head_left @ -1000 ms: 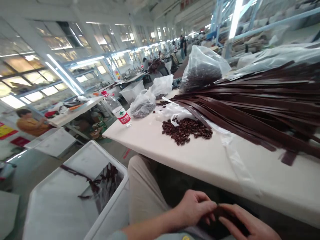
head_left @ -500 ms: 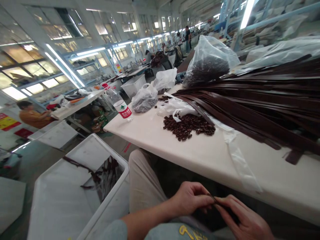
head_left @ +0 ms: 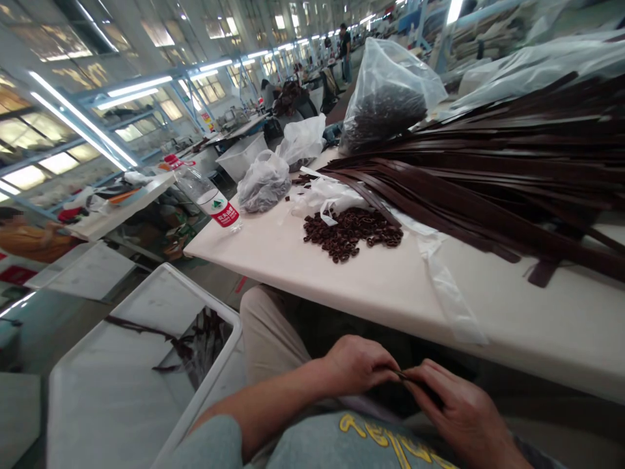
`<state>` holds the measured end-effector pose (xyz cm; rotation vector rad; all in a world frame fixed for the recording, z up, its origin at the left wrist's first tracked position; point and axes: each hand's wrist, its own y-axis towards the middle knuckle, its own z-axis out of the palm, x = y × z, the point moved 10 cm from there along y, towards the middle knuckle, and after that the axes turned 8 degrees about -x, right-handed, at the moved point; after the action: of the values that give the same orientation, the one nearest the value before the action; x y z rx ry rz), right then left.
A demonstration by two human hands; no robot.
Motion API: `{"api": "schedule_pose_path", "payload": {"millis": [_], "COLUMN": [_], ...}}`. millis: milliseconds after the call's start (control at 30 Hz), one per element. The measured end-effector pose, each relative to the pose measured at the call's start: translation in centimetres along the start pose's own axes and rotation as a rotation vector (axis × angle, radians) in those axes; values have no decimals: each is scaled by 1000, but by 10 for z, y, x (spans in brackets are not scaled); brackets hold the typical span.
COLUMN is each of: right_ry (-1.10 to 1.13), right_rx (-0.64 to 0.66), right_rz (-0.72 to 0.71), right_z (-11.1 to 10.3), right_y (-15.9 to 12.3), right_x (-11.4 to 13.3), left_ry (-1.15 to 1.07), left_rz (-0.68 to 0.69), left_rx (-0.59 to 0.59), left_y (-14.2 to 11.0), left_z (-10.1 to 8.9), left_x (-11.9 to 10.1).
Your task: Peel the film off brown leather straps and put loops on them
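Above my lap, in front of the table edge, both hands are closed on a narrow dark strap [head_left: 402,376]. My left hand [head_left: 360,363] pinches one end between thumb and fingers. Close beside it, my right hand [head_left: 456,404] grips the strap, with its dark length running back under the fingers. Most of the strap is hidden by the right hand. On the table beyond lies a heap of small dark brown loops [head_left: 349,233]. To its right spreads a large pile of long dark brown straps [head_left: 469,163], their ends toward me.
A white bin [head_left: 122,391] with dark strips inside stands at my left. On the pale table [head_left: 293,267] are a water bottle [head_left: 209,198], a knotted plastic bag [head_left: 263,181] and a big filled clear bag [head_left: 390,98]. White film [head_left: 452,296] hangs toward the front edge. Other people are farther back.
My view has shifted, so the table and bin sit a little further left and higher. Both hands keep hold of the strap, with the left wrist turned slightly.
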<state>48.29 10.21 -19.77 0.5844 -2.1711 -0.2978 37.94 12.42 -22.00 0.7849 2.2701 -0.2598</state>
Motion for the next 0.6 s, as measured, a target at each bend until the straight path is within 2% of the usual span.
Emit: {"api": "schedule_pose_path", "payload": {"millis": [67, 200, 267, 300, 367, 433, 600], "right_ry": [1, 2, 9, 15, 26, 39, 57], "right_rx": [-12, -66, -81, -81, -77, -81, -132], "right_rz": [41, 124, 147, 155, 172, 187, 213], "right_z": [-7, -27, -33, -34, -34, -33, -41], "right_y": [0, 2, 2, 1, 0, -1, 0], "right_x": [-6, -19, -22, -22, -23, -23, -22], "left_ry": [-53, -9, 124, 205, 360, 471, 567], "left_rz": [-3, -62, -76, -72, -56, -51, -85], "left_rx": [-82, -487, -589, -598, -552, -468, -342], "left_y": [5, 20, 32, 40, 57, 73, 94], "left_z": [-25, -122, -158, -169, -177, -174, -167], "left_x": [-1, 18, 31, 36, 46, 54, 64]}}
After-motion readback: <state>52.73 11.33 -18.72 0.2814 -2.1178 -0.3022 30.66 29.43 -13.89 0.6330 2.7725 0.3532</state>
